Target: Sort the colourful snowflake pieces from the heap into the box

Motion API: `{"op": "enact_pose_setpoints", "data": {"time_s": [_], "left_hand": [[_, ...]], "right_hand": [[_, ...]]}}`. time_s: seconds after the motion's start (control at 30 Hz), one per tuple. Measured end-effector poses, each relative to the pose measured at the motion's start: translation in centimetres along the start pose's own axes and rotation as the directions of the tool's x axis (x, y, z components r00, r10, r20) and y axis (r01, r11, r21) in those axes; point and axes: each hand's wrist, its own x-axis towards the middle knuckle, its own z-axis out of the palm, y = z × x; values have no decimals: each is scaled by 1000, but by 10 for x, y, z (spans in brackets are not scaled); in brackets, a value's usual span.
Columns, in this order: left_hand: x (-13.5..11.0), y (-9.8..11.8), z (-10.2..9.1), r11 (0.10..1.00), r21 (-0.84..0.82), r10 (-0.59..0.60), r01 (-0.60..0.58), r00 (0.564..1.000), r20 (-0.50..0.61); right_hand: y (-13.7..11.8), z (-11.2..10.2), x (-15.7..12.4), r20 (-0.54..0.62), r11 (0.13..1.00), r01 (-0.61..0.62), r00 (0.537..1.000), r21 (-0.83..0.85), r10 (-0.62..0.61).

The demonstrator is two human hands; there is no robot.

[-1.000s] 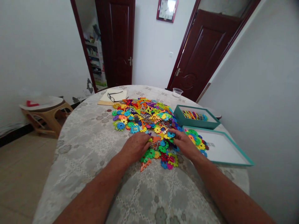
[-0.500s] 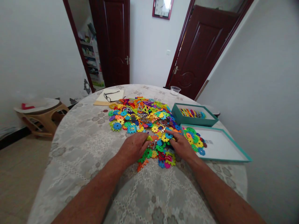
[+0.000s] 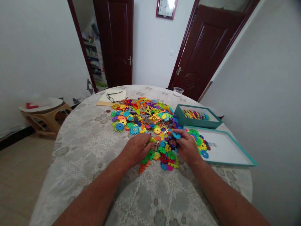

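My right hand [image 3: 188,147] is pinched on a blue notched plastic disc [image 3: 176,135], raised a little over the near part of the pile. My left hand [image 3: 138,148] rests at the pile's near left side, its fingers curled on a yellow-green toothed piece [image 3: 152,139]; its fingertips are partly hidden. Between and below the hands lie loose gear-shaped pieces, among them a green disc [image 3: 162,148] and an orange piece [image 3: 144,167]. Beyond them spreads the main heap of colourful interlocking pieces [image 3: 143,113].
To the right stands a teal box [image 3: 199,125] with rows of stacked discs. A white tray with a teal rim [image 3: 231,162] holds more discs at its left end. Glasses [image 3: 110,98] lie on a notebook [image 3: 103,103] at the back left; a clear plastic cup [image 3: 178,91] stands behind.
My right hand has taken hold of a blue disc and lifted it slightly. My left hand has stayed on the yellow-green piece. The whole view has shifted a little.
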Motion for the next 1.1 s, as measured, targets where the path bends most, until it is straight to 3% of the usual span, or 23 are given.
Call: {"op": "enact_pose_setpoints", "data": {"time_s": [0.07, 0.13, 0.27, 0.47, 0.7, 0.77, 0.9, 1.0, 1.1], "left_hand": [[1, 3, -3, 997, -74, -23, 22, 1000, -2], [1, 6, -6, 987, -154, -32, 34, 999, 15], [1, 14, -11, 953, -292, -56, 74, 996, 72], [0, 24, -7, 875, -458, -42, 157, 967, 253], [2, 21, -12, 886, -434, -61, 166, 968, 245], [2, 18, -14, 894, -412, -86, 173, 971, 221], [3, 12, -9, 899, -391, -144, 194, 977, 155], [3, 7, -5, 870, -432, -213, 236, 972, 103], [4, 5, -6, 826, -483, -301, 292, 952, 62]], "right_hand": [[-2, 6, 0, 16, 954, -56, 998, 295, 54], [-2, 10, -1, 57, 915, -117, 993, 387, 103], [1, 11, -4, 113, 931, -172, 983, 322, 142], [0, 21, -18, 212, 969, -177, 967, 172, 139], [0, 17, -17, 268, 972, -194, 951, 131, 153], [3, 9, -13, 262, 988, -149, 956, 48, 132], [1, -6, -5, 191, 947, -40, 976, -318, 106], [-6, -16, -1, 100, 821, 28, 994, -571, 35], [-8, -26, 4, 120, 652, 140, 990, -745, -75]]}}
